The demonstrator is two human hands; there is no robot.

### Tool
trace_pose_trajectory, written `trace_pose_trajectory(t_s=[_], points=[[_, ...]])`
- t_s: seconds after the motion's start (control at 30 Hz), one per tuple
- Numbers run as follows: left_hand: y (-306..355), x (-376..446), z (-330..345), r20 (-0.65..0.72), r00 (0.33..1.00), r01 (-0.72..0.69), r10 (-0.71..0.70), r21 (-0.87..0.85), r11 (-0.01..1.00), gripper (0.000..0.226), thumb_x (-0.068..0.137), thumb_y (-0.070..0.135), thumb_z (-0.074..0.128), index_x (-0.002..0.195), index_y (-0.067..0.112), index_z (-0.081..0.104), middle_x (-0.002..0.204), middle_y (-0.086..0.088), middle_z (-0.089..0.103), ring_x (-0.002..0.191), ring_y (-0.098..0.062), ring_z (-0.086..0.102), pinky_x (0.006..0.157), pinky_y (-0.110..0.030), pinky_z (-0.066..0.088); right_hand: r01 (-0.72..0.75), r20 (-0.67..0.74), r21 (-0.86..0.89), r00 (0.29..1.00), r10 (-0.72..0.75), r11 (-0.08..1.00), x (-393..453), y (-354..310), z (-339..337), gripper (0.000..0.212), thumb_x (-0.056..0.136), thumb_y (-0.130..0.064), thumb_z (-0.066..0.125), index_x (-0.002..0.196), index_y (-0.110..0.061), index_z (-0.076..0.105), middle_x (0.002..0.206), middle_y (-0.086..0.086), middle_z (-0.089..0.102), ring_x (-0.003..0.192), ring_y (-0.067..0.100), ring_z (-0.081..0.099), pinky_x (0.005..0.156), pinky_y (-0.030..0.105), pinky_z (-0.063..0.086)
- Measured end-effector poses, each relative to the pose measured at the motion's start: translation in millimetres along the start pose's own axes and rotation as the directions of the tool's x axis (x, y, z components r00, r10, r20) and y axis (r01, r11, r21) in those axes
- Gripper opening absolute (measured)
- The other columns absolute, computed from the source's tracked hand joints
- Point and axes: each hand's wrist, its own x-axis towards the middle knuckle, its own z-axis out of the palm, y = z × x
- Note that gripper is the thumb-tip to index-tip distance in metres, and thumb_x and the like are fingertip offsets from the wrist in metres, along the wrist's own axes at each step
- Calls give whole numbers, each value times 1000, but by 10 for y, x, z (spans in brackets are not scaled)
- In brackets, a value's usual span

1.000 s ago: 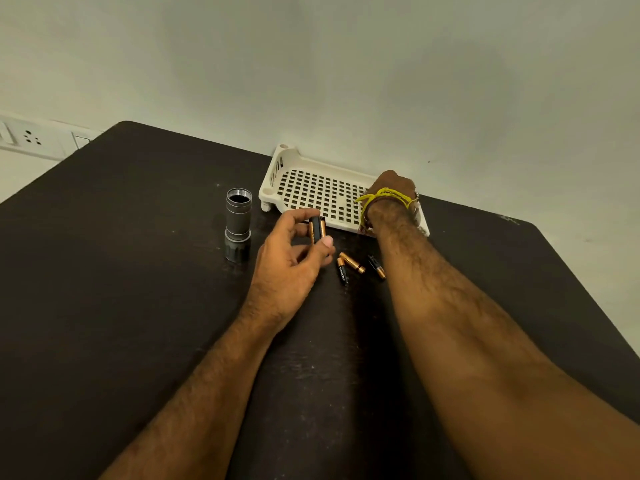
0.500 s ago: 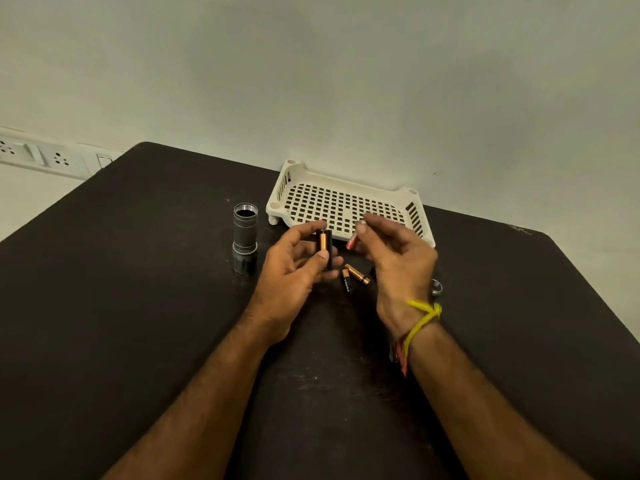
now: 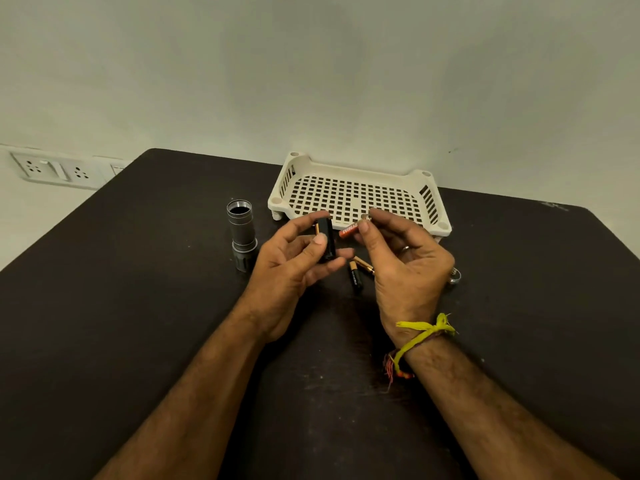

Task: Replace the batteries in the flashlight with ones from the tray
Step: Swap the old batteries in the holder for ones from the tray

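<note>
My left hand (image 3: 291, 261) grips a black battery holder (image 3: 327, 242) upright; a copper-topped cell shows in its left side. Just to its right, my right hand (image 3: 405, 265) pinches a small red battery (image 3: 349, 230) between thumb and forefinger, its tip pointing toward the holder, a small gap between them. The grey flashlight body (image 3: 241, 233) stands upright with its open threaded end up, left of my left hand. The white slotted tray (image 3: 356, 168) sits behind both hands. Two black-and-copper batteries (image 3: 356, 277) lie on the table between my hands.
A small silver cap or ring (image 3: 454, 276) lies on the dark table (image 3: 138, 306) just right of my right hand. A wall socket strip (image 3: 59, 171) is at the far left, off the table. The wall rises directly behind the tray.
My right hand pulled back from the tray with a red battery and brought it up beside the holder. My left hand tilted the holder slightly. The camera view shifted downward.
</note>
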Motion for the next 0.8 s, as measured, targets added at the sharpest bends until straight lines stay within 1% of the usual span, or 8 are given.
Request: trace_pose_trajectory(t_s=[0.1, 0.13, 0.27, 0.4, 0.57, 0.67, 0.7, 0.8], points=[[11, -13, 3, 1, 1000, 4, -4, 2, 1000, 36, 99, 2, 53, 134, 9, 57, 108, -11, 76, 98, -27, 75, 77, -26, 60, 69, 29, -55, 997, -67, 996, -10, 1, -8, 17, 83, -1, 77, 99, -7, 74, 93, 15, 74, 87, 33, 74, 78, 43, 61], [15, -13, 7, 0, 1000, 8, -8, 3, 1000, 36, 99, 1, 53, 134, 8, 57, 108, -11, 76, 98, -27, 75, 76, -26, 60, 108, 43, -85, 994, -105, 991, -10, -5, -5, 17, 83, -1, 77, 99, -8, 74, 93, 13, 74, 88, 30, 74, 78, 41, 61], [23, -12, 15, -2, 1000, 11, -11, 18, 1000, 36, 100, 1, 52, 134, 8, 57, 117, -16, 74, 101, -28, 75, 75, -28, 61, 205, 94, -100, 976, -196, 974, -28, -27, 4, 18, 82, 2, 76, 99, -5, 73, 91, 9, 71, 84, 9, 73, 73, 19, 57], [-2, -12, -4, 13, 1000, -5, 4, 40, 999, 37, 98, 0, 53, 133, 11, 59, 113, -12, 74, 101, -28, 75, 75, -28, 61, 201, 99, -110, 977, -190, 973, -48, -39, -5, 17, 82, 2, 76, 98, -2, 73, 91, 7, 72, 79, 7, 73, 71, 17, 57], [-26, -13, -32, 48, 999, -16, 13, 60, 998, 42, 96, 2, 56, 137, 12, 58, 123, -11, 72, 106, -29, 73, 79, -29, 60, 173, 78, -108, 983, -165, 979, -55, -51, -8, 16, 82, -1, 77, 98, -3, 73, 93, 11, 73, 84, 20, 75, 73, 25, 60], [-29, -18, -25, 57, 998, -29, 25, 66, 997, 46, 92, 5, 60, 137, 11, 58, 119, -8, 72, 105, -21, 73, 81, -31, 59, 202, 127, -151, 975, -184, 968, -62, -76, -5, 16, 83, -4, 77, 98, -8, 74, 94, 9, 73, 86, 26, 74, 72, 42, 62], [-29, -18, -23, 58, 998, -33, 30, 67, 997, 47, 91, 5, 61, 138, 10, 58, 118, -12, 71, 107, -20, 71, 82, -32, 59, 215, 153, -181, 970, -188, 960, -69, -92, 3, 16, 83, -5, 77, 98, -9, 74, 94, 7, 74, 86, 24, 75, 73, 43, 62], [-24, -21, -5, 38, 998, -50, 47, 94, 994, 50, 88, 7, 65, 137, 9, 59, 122, -35, 60, 111, -25, 68, 82, -33, 59, 198, 201, -261, 968, -148, 945, -78, -131, 18, 16, 82, -6, 78, 96, -12, 75, 93, 2, 74, 86, 14, 74, 75, 33, 62]])
